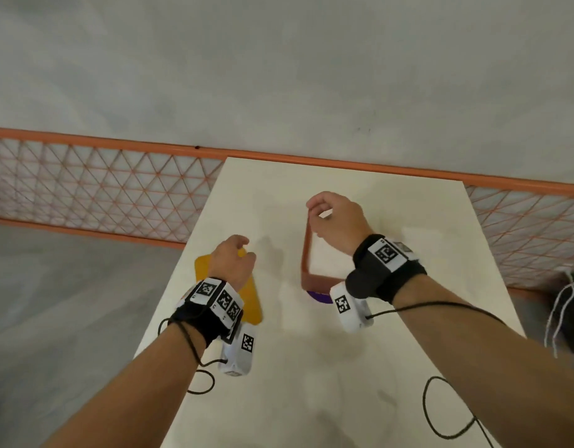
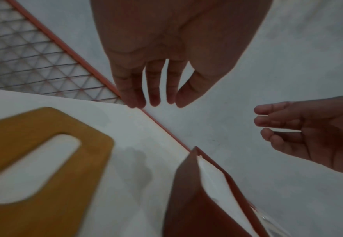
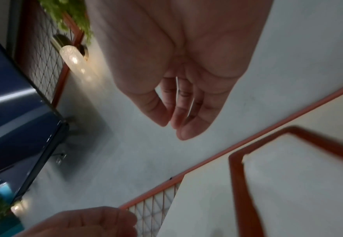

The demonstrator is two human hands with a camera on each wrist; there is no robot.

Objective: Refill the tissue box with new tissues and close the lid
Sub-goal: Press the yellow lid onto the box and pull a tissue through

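Observation:
A red-brown tissue box (image 1: 306, 250) stands open on the cream table (image 1: 311, 367), with white tissues (image 1: 329, 257) filling it. The left wrist view shows the box (image 2: 186, 192) from its side, and its rim (image 3: 239, 184) also appears in the right wrist view. My right hand (image 1: 314, 211) hovers over the box's far corner, fingers loosely curled, thumb near the fingertips, holding nothing. The mustard lid (image 1: 246, 299) with an oval slot lies flat to the left. My left hand (image 1: 243, 250) hangs above its far end with relaxed, empty fingers (image 2: 132, 96).
An orange mesh fence (image 1: 101, 189) runs behind the table, over a grey floor. Something purple (image 1: 318, 297) pokes out at the box's near end. A dark bag with white cords (image 1: 570, 312) sits off the table's right edge. Cables trail from both wrists.

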